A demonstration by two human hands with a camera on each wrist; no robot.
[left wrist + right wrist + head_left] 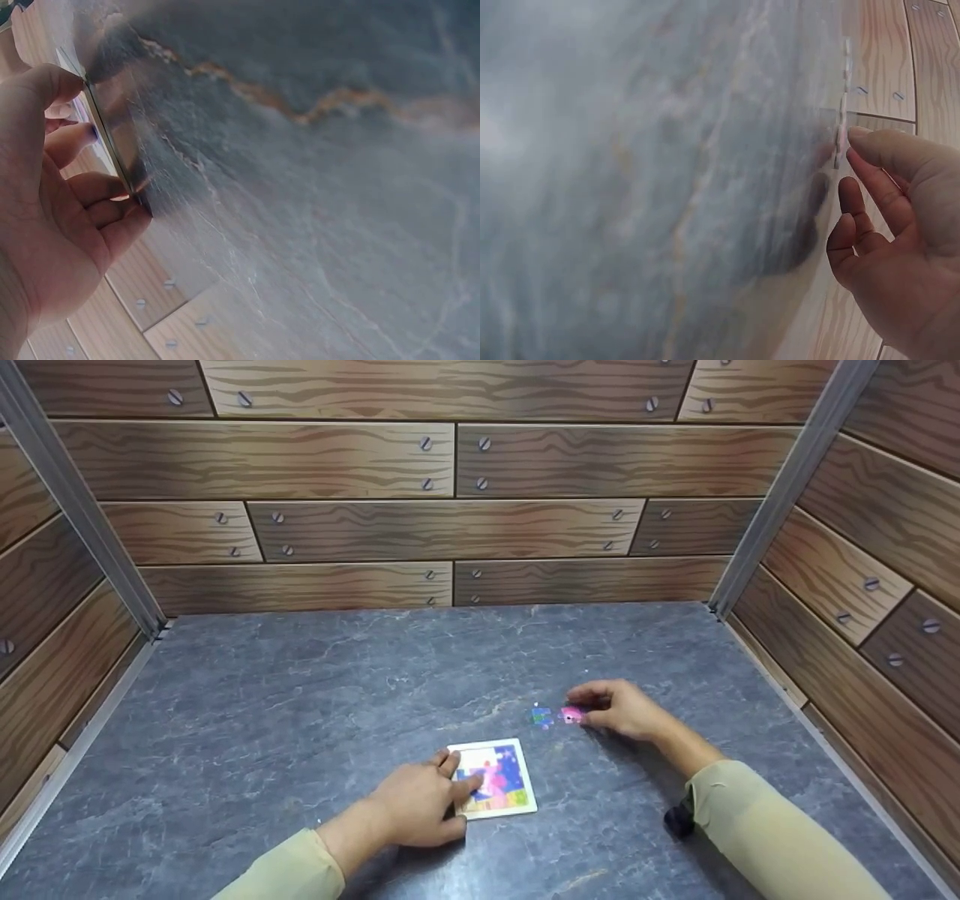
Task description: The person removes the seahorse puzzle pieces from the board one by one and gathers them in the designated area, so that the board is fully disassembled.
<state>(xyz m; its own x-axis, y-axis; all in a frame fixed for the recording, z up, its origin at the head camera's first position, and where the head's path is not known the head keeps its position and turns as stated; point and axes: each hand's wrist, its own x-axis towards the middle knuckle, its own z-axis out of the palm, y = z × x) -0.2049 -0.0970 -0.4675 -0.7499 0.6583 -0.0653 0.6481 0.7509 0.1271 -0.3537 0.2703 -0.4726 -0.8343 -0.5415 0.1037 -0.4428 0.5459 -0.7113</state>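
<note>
- Two hands are at work on a grey marble-patterned tabletop (300, 720), which is enclosed by wood-grain panelled walls (450, 457) on three sides.
- At the left, the left hand (420, 806) is laid on the near left edge of a small square white-framed jigsaw board with a blue, pink and yellow picture (499, 776); the board is steadied flat, near the middle of the tabletop and close to the person.
- In the left wrist view, the left hand (52, 202) is seen with the fingers curled against the board's thin edge (112, 142), so the grip is judged a light hold on the frame, not a lift.
- The picture is seen to be mostly filled; whether a gap remains cannot be told at this size.
- Further right, a small loose blue-and-green puzzle piece (541, 717) lies on the tabletop, just beside the right hand and apart from the board.
- At the right, the right hand (626, 709) is closed narrowly with its fingertips on a small pink puzzle piece (572, 715), which is touching the tabletop.
- In the right wrist view, the right hand (900, 225) is seen with the index fingertip meeting the thin pale piece (843, 135) edge-on.
- The step in hand is judged to be the picking up of a loose piece for the board.
- The next move is judged to call for a clean pinch, a short carry leftward to the board, and a turning of the piece to suit its slot while the frame is held firm.
</note>
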